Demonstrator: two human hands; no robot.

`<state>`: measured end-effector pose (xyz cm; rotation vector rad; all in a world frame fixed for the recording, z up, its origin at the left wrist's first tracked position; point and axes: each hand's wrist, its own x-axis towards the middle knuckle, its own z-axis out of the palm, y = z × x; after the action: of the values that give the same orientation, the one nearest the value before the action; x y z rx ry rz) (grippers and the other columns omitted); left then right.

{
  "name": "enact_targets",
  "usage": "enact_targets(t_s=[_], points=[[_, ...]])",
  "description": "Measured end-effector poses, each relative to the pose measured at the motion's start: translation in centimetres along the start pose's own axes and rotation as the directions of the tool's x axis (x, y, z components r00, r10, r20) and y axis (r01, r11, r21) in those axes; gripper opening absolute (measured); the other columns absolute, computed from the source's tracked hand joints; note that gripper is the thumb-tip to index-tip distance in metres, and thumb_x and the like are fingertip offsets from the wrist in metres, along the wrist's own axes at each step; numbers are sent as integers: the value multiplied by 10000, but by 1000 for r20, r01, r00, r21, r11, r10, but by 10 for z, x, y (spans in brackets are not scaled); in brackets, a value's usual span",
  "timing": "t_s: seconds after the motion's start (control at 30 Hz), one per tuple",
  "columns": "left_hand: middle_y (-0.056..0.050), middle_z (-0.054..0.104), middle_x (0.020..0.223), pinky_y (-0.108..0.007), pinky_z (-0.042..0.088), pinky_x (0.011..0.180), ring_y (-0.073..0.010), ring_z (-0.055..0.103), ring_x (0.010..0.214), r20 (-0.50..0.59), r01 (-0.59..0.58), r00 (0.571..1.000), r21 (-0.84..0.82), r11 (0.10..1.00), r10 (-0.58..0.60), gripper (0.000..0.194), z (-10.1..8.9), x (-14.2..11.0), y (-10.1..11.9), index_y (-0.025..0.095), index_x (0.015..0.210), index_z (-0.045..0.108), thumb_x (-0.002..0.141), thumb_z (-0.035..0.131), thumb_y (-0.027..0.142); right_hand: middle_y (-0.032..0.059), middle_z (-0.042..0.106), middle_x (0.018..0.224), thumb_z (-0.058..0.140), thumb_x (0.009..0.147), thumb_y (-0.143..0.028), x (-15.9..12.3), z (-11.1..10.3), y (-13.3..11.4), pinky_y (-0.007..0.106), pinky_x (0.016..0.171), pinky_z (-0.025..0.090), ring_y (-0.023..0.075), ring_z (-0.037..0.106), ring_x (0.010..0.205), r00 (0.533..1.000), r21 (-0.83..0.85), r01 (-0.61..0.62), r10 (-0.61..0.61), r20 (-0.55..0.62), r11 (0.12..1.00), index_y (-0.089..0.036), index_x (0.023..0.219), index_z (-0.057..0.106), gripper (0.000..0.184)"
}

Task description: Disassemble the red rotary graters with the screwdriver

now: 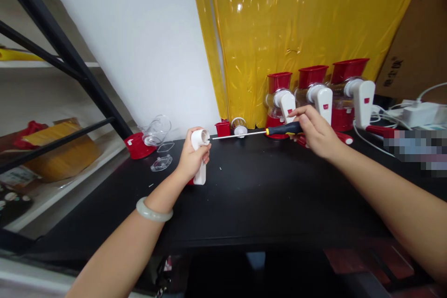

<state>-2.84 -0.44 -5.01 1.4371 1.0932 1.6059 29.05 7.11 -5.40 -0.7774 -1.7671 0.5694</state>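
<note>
My left hand (193, 154) is closed around a white crank handle (200, 174), with its round socket end turned to the right. A screwdriver (240, 135) with a dark blue and yellow grip lies level in my right hand (316, 132), which is closed on it. The tip of its long shaft reaches the socket; whether it sits on a screw I cannot tell. Beyond the hands, a small red pusher (222, 129) and a metal grater drum (239, 126) stand against the wall.
Three red and white rotary graters (313, 98) line the back right, near white cables and a charger (420, 114). At the left are a red base with a clear housing (141, 145) and a clear plastic part (161, 163). A black-framed shelf (59, 63) borders the black table (265, 205).
</note>
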Motion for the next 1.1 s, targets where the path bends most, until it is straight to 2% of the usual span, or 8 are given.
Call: enact_targets(t_s=[0.1,0.2,0.33,0.47,0.57,0.8,1.1], points=[[105,472,634,-178,347,374,-45,406,383,11,-3,1000,6,1000,3,486,0,0,-1,264,1046,385,672,669,139,-32,496,534,402,927,-550,-1,0,1,282,429,397,146,505,422,999,-68,-46,46,-11,997,-251,956,551,335],[102,479,640,-181,352,374,-47,405,386,27,-2,1000,21,1000,2,481,0,-1,-3,263,1056,388,683,666,143,-44,475,517,453,912,-535,1,1,0,272,430,373,132,467,412,998,-115,-56,51,-42,992,-242,899,540,306],[100,480,647,-179,354,375,-43,406,388,28,8,1000,36,999,-9,471,1,-2,-3,259,1051,391,686,664,143,-32,511,600,498,902,-466,2,1,-3,287,476,414,131,486,461,998,-107,-35,28,-62,994,-242,887,510,225],[103,474,642,-178,356,373,-42,406,385,15,-3,1000,29,1000,2,467,1,-2,-1,258,1044,389,684,663,142,18,579,753,542,877,-399,4,1,-4,333,615,490,180,595,671,994,-112,68,-77,-80,991,-249,908,507,157],[102,480,642,-179,357,371,-43,406,385,9,-4,1000,32,999,4,471,-1,-1,-2,259,1050,390,686,663,141,38,597,850,578,850,-374,5,2,-2,367,716,509,205,617,796,987,-111,121,-132,-91,986,-256,945,508,167],[104,481,640,-182,365,358,-47,396,388,13,-11,1000,45,999,10,469,-2,1,-6,257,1049,390,681,655,137,24,557,837,623,822,-387,5,2,-1,383,727,515,203,601,774,985,-33,131,-133,-110,991,-271,1014,477,268],[107,476,618,-183,361,356,-52,393,386,11,-6,1000,43,999,5,475,0,0,-5,257,1048,392,672,656,135,37,568,959,662,791,-449,6,0,8,384,781,517,222,596,904,993,15,96,-95,-72,995,-272,998,528,304]])
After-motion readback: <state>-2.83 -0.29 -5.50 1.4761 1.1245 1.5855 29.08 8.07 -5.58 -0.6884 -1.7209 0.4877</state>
